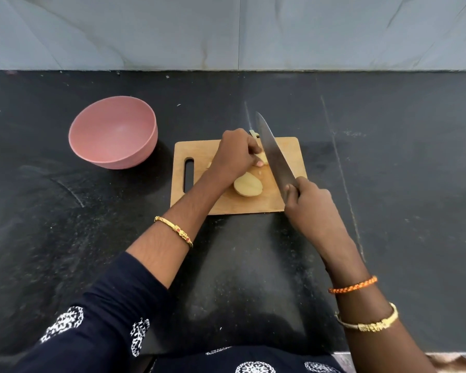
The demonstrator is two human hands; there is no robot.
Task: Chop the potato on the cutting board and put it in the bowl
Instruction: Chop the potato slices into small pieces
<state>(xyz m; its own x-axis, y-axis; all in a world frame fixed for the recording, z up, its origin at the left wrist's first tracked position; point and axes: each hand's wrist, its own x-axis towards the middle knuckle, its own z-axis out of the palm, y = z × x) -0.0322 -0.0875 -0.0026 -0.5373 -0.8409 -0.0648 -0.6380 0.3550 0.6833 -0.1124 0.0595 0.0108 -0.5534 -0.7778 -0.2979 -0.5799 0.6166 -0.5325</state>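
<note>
Chopping step: left hand (237,153) pins a potato piece (262,158) (apparently half-hidden), chef's knife (273,152) clenched in right hand (307,205) beside its fingertips; next, cut downward.

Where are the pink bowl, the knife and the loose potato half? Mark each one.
pink bowl (113,130): head view, on its inner wall.
knife (273,152): head view, on the flat of the blade.
potato half (248,184): head view, on its cut face.
</note>
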